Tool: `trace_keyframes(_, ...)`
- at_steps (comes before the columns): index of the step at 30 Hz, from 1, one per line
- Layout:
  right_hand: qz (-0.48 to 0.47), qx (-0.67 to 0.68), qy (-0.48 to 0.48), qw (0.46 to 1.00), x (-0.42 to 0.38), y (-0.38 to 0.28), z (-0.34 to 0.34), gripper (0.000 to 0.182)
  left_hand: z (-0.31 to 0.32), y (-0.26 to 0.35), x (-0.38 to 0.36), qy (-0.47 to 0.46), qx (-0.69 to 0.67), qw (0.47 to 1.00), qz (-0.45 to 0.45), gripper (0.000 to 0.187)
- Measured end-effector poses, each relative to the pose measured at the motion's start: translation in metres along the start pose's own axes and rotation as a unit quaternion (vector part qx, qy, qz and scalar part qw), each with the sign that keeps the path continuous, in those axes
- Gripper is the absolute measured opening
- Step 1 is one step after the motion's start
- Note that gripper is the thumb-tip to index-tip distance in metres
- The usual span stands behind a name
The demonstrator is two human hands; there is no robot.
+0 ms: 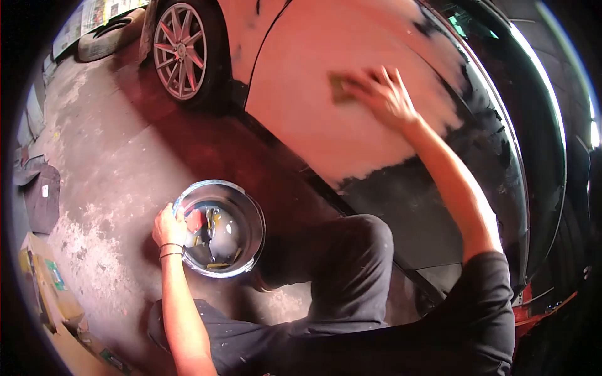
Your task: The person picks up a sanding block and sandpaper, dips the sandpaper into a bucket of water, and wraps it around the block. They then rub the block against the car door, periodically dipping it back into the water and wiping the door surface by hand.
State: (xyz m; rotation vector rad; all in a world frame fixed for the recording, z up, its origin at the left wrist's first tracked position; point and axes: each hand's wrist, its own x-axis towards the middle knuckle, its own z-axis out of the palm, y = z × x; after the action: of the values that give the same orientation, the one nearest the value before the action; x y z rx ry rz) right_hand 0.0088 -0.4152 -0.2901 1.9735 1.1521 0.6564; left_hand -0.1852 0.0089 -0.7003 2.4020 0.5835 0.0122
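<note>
Knee (351,250) hides bucket (219,229) rim; pad (340,88) blurred.

Rough concrete floor (106,169), stained and patchy with pale worn spots. A silver alloy wheel (180,49) sits near the top, with a loose tyre (110,37) lying flat beyond it by some papers. Dark mat (42,197) at the left edge, cardboard boxes (47,282) lower left. Lighting's warm and reddish, dim toward the edges.
</note>
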Motion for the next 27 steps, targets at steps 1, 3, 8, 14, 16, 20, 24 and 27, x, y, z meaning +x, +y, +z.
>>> trace_keyframes(1,0.016,0.002,0.039,0.999,0.041,0.005,0.012,0.049,0.002,-0.004,-0.002,0.007,-0.002,1.0,0.005,0.04)
trace_keyframes(3,0.028,-0.004,0.07,0.997,0.087,0.013,0.031,0.049,0.002,-0.005,0.001,-0.01,0.002,1.0,-0.004,0.041)
trace_keyframes(8,0.0,0.024,-0.003,1.0,-0.038,-0.029,0.025,0.05,-0.025,0.027,-0.021,0.124,0.061,0.985,0.106,0.053)
trace_keyframes(14,0.009,0.036,0.035,0.999,0.02,-0.021,0.019,0.047,-0.18,0.13,-0.175,-0.488,-0.497,0.548,0.463,0.03)
trace_keyframes(16,0.019,0.02,0.084,0.996,0.076,-0.008,0.041,0.05,-0.164,0.145,-0.231,-0.456,-0.579,0.434,0.518,0.029)
trace_keyframes(20,0.045,0.006,0.098,0.994,0.05,-0.022,0.041,0.052,-0.154,0.13,-0.272,-0.473,-0.764,0.386,0.211,0.033)
trace_keyframes(24,0.039,0.0,0.088,0.995,-0.016,-0.034,0.032,0.052,-0.217,0.166,-0.257,-0.376,-0.79,0.437,0.208,0.02)
trace_keyframes(27,0.045,-0.017,0.079,0.996,0.023,-0.022,0.03,0.052,-0.226,0.126,-0.251,-0.482,-0.654,0.55,0.192,0.024)
